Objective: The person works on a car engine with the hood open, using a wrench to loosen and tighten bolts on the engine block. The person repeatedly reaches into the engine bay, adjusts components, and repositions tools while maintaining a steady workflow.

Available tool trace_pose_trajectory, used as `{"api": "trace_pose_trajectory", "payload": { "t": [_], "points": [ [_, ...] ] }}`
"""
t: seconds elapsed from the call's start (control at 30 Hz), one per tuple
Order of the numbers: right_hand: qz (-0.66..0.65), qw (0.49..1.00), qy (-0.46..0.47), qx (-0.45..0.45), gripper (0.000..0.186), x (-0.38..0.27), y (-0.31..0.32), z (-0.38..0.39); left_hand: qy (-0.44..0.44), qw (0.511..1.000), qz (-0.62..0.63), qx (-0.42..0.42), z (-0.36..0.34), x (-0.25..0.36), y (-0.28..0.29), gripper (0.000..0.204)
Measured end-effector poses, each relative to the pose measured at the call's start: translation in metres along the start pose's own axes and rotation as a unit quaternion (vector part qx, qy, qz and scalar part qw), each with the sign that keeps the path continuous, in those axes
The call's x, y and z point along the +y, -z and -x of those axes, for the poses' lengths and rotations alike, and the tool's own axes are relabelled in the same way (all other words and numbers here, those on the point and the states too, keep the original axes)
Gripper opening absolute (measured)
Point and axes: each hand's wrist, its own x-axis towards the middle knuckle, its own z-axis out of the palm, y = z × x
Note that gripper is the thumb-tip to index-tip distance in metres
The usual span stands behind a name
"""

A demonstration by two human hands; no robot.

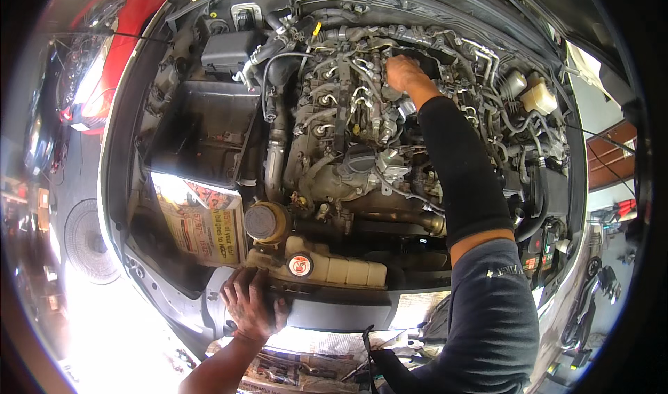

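Observation:
My left hand [252, 305] rests on the front panel [334, 312] of an open engine bay, its darkened fingers stretched over the edge. My right hand [406, 74] reaches deep to the back of the engine [348, 115]. Its fingers curl down among pipes and hoses, and whatever they grip is hidden beneath them. A black sleeve [459, 164] covers that forearm. Just beyond my left hand sits a cream plastic reservoir [341, 270] with a white and red cap [300, 265]. Between the arms, a black round oil filler cap [360, 159] lies on the engine.
An open black airbox [205, 133] stands at the left, with a printed paper sheet [198, 220] in front of it. A fluid reservoir [538, 99] is at the far right. Newspaper [299, 359] lies along the front. A red vehicle [136, 32] stands beyond the left fender.

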Motion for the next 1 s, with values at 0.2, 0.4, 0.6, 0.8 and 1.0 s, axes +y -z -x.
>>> {"api": "trace_pose_trajectory", "payload": {
  "t": [0.2, 0.4, 0.6, 0.8, 1.0],
  "points": [
    [0.085, 0.995, 0.049, -0.029, 0.039, -0.003, 0.001, 0.003, 0.006, 1.000, 0.005, -0.003, -0.002, 0.001, 0.001, 0.065],
    [0.085, 0.994, 0.069, -0.009, 0.037, 0.002, 0.004, 0.008, 0.005, 1.000, 0.008, -0.001, -0.002, 0.001, 0.002, 0.065],
    [0.072, 0.996, 0.049, 0.013, 0.034, -0.006, 0.002, 0.007, 0.005, 1.000, 0.006, 0.000, -0.002, 0.000, 0.003, 0.065],
    [0.074, 0.997, 0.031, -0.014, 0.035, -0.006, 0.005, 0.011, 0.009, 1.000, 0.012, 0.000, 0.000, 0.000, 0.001, 0.065],
    [0.100, 0.993, 0.063, 0.026, 0.033, -0.008, 0.001, 0.013, 0.014, 1.000, 0.015, 0.001, 0.001, -0.002, 0.000, 0.065]
  ]
}}
